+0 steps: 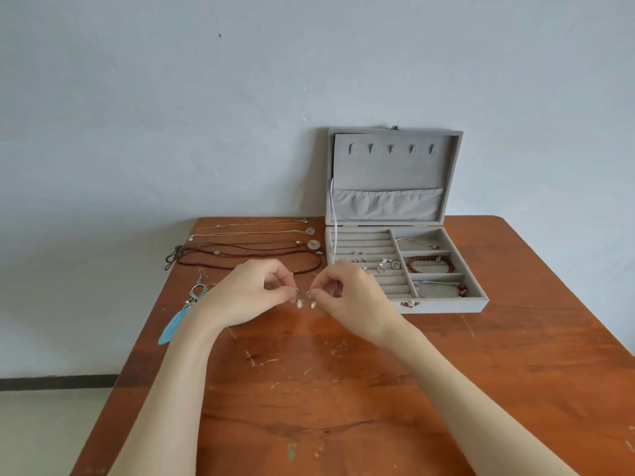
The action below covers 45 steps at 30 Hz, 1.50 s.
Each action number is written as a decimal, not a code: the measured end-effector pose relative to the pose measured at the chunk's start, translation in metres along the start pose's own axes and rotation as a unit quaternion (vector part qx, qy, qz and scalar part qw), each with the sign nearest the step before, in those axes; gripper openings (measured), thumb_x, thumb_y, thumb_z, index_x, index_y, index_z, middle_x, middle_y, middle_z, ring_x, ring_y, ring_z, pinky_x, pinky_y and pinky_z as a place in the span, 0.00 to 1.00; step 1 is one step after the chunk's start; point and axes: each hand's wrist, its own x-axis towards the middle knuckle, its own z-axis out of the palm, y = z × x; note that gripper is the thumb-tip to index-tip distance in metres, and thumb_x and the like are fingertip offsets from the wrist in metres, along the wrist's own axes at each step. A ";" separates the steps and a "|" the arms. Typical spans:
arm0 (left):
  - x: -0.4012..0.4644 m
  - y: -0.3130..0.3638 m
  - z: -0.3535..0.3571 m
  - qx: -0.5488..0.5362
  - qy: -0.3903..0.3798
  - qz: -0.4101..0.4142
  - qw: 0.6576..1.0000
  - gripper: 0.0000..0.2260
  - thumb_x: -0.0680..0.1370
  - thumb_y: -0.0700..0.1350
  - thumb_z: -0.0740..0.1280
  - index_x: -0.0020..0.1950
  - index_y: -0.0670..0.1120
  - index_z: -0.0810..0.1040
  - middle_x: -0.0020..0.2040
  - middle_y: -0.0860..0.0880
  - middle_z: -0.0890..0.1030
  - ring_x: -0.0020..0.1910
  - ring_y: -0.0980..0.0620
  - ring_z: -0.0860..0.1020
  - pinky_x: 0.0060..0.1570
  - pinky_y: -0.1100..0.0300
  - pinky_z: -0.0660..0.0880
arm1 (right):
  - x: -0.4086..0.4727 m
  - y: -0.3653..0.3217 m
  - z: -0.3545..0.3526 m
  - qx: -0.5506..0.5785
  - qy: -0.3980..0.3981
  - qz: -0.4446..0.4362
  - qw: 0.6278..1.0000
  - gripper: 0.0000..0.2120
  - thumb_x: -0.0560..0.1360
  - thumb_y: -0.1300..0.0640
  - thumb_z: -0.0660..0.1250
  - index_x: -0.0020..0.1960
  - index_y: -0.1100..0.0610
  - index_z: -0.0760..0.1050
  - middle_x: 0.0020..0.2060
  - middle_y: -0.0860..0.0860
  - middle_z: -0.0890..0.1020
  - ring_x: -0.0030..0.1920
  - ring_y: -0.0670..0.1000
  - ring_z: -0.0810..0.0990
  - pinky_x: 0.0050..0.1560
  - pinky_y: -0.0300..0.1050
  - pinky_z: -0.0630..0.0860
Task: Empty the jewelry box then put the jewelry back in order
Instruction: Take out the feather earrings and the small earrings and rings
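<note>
A grey velvet jewelry box (446, 305) stands open at the table's back right, its lid leaning on the wall. Small silver earrings and rings (381, 264) sit in its ring rolls. A red bead bracelet (429, 264) and other bracelets lie in the right compartments. My left hand (254, 293) pinches a small pale drop earring (299, 302) just above the table. My right hand (347, 293) pinches its twin (313, 303) right beside it. Several necklaces (251, 249) are laid in rows left of the box.
A blue feather earring (182, 314) lies near the table's left edge, partly behind my left wrist. The scratched wooden table (343, 389) ends close on the left, with floor below. The wall stands right behind the box.
</note>
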 end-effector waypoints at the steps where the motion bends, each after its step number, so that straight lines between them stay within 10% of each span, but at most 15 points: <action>1: -0.001 -0.001 0.000 0.010 -0.009 -0.003 1.000 0.03 0.75 0.48 0.66 0.42 0.53 0.76 0.42 0.55 0.83 0.37 0.62 0.75 0.33 0.65 0.66 | -0.001 0.000 0.002 -0.011 0.001 -0.001 1.000 0.03 0.71 0.58 0.67 0.39 0.53 0.78 0.38 0.48 0.75 0.43 0.47 0.71 0.48 0.40 0.67; 14: 0.018 -0.012 0.018 0.129 0.069 -0.006 0.989 0.05 0.77 0.49 0.64 0.46 0.52 0.80 0.45 0.54 0.72 0.58 0.49 0.65 0.58 0.52 0.65 | 0.019 -0.002 0.015 -0.165 0.032 0.009 0.986 0.07 0.73 0.53 0.66 0.46 0.49 0.82 0.35 0.44 0.64 0.53 0.52 0.69 0.56 0.45 0.64; 26: 0.025 -0.015 0.026 0.103 0.144 0.014 0.984 0.06 0.77 0.47 0.65 0.48 0.49 0.80 0.44 0.53 0.74 0.55 0.49 0.67 0.57 0.53 0.67 | 0.020 0.002 0.016 -0.183 0.041 -0.015 0.982 0.08 0.75 0.54 0.65 0.50 0.52 0.81 0.43 0.47 0.67 0.54 0.52 0.70 0.57 0.44 0.62; 37: 0.028 -0.001 0.042 0.067 0.209 0.142 0.965 0.06 0.76 0.45 0.66 0.52 0.49 0.80 0.43 0.54 0.77 0.50 0.54 0.69 0.49 0.59 0.71 | 0.021 0.038 -0.018 -0.058 0.147 -0.001 0.987 0.05 0.74 0.62 0.67 0.46 0.59 0.82 0.37 0.47 0.72 0.34 0.39 0.68 0.38 0.32 0.64; 45: 0.057 0.020 0.061 0.125 0.228 0.181 0.948 0.08 0.77 0.43 0.65 0.54 0.48 0.81 0.43 0.52 0.75 0.49 0.53 0.67 0.50 0.57 0.69 | 0.034 0.057 -0.036 -0.151 0.153 0.068 0.974 0.11 0.76 0.60 0.62 0.54 0.52 0.81 0.46 0.51 0.75 0.55 0.55 0.72 0.55 0.49 0.64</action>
